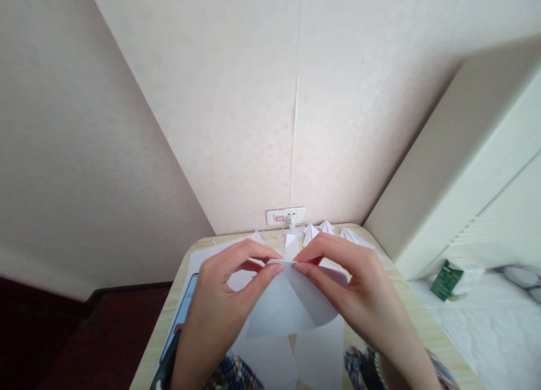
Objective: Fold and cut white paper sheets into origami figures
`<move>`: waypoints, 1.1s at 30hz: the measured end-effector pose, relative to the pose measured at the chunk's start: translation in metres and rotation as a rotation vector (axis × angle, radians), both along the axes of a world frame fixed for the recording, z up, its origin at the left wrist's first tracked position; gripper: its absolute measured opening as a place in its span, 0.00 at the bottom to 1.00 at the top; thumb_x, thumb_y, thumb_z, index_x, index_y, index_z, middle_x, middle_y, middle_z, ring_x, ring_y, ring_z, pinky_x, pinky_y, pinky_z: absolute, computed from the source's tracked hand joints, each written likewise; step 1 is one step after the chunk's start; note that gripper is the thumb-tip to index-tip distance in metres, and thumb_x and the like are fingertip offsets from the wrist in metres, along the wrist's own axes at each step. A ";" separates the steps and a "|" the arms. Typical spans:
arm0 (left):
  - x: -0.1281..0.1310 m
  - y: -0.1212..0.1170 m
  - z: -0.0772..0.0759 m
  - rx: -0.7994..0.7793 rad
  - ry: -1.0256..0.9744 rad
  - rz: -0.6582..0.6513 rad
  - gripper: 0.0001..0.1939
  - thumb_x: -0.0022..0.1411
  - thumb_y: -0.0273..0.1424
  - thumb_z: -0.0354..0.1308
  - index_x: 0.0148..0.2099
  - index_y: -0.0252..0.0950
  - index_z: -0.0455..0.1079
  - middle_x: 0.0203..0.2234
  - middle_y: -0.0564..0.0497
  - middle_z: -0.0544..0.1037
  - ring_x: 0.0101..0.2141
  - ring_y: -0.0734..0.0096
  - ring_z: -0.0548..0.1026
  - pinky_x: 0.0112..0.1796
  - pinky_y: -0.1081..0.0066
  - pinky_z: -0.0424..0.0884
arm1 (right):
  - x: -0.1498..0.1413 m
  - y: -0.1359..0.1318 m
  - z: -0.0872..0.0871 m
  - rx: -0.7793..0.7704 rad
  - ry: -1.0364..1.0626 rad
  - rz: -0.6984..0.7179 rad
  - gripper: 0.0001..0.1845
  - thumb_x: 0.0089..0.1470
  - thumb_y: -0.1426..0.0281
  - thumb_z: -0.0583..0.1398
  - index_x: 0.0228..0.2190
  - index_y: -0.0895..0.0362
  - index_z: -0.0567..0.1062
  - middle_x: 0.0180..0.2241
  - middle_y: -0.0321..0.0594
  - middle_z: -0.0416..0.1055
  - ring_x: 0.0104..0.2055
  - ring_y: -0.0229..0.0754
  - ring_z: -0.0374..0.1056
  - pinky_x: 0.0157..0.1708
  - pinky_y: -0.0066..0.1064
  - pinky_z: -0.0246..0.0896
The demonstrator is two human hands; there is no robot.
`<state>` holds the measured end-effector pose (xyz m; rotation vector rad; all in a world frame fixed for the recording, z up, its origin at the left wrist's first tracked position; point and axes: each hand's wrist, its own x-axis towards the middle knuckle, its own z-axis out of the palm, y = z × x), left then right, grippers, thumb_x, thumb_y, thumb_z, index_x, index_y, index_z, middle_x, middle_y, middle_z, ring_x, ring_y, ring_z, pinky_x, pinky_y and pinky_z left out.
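My left hand (224,300) and my right hand (346,288) hold a white sheet of paper (291,305) above a small light wooden table (406,300). Both hands pinch the sheet's top edge between thumb and fingers, their fingertips nearly meeting in the middle. The paper hangs down towards me in a curved fold. More flat white sheets (313,356) lie on the table under it.
Several small folded white paper shapes (316,230) stand at the table's far edge, near a wall socket (285,216) with a plugged cable. A blue-edged flat object (181,317) lies at the table's left. A bed (486,322) with a green packet (447,279) is at right.
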<state>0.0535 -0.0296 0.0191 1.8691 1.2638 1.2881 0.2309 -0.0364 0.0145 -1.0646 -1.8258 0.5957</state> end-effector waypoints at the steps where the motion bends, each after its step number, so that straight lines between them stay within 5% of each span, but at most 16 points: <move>1: 0.001 0.001 0.001 0.002 0.019 -0.018 0.07 0.54 0.23 0.64 0.29 0.42 0.78 0.24 0.60 0.81 0.25 0.78 0.76 0.29 0.82 0.71 | 0.000 0.000 0.000 0.010 -0.009 0.002 0.09 0.56 0.77 0.62 0.25 0.56 0.75 0.25 0.33 0.74 0.29 0.36 0.68 0.30 0.25 0.60; 6: -0.001 -0.002 0.002 0.017 0.096 -0.050 0.09 0.56 0.24 0.62 0.26 0.42 0.77 0.22 0.60 0.80 0.25 0.76 0.76 0.29 0.80 0.71 | -0.002 -0.002 -0.001 0.064 -0.024 0.000 0.10 0.57 0.79 0.61 0.26 0.56 0.75 0.25 0.32 0.73 0.28 0.34 0.68 0.29 0.24 0.60; 13: -0.003 -0.006 0.000 0.039 0.015 0.074 0.08 0.56 0.26 0.63 0.26 0.43 0.77 0.21 0.59 0.80 0.25 0.72 0.75 0.31 0.74 0.73 | 0.003 -0.006 0.003 0.040 -0.045 -0.039 0.08 0.58 0.76 0.61 0.28 0.54 0.76 0.27 0.33 0.75 0.30 0.36 0.70 0.29 0.26 0.61; 20: -0.004 -0.004 0.000 0.052 0.056 0.019 0.08 0.55 0.25 0.62 0.27 0.42 0.78 0.22 0.58 0.81 0.25 0.72 0.76 0.29 0.76 0.72 | 0.004 -0.005 0.003 0.005 -0.045 -0.077 0.09 0.58 0.76 0.61 0.27 0.53 0.76 0.26 0.33 0.76 0.29 0.38 0.70 0.30 0.28 0.62; 26: -0.020 -0.003 -0.003 0.011 0.035 0.172 0.08 0.55 0.28 0.63 0.26 0.46 0.77 0.21 0.61 0.79 0.24 0.74 0.74 0.30 0.78 0.71 | 0.008 -0.002 0.001 0.019 -0.007 -0.096 0.07 0.57 0.75 0.63 0.28 0.54 0.76 0.28 0.31 0.77 0.32 0.37 0.71 0.33 0.26 0.62; 33: -0.015 0.005 -0.001 -0.017 0.184 -0.021 0.06 0.54 0.29 0.63 0.28 0.44 0.78 0.23 0.58 0.82 0.25 0.71 0.77 0.29 0.77 0.73 | 0.010 -0.001 0.002 0.037 -0.055 -0.126 0.08 0.58 0.76 0.61 0.28 0.54 0.76 0.28 0.33 0.76 0.32 0.39 0.71 0.33 0.28 0.62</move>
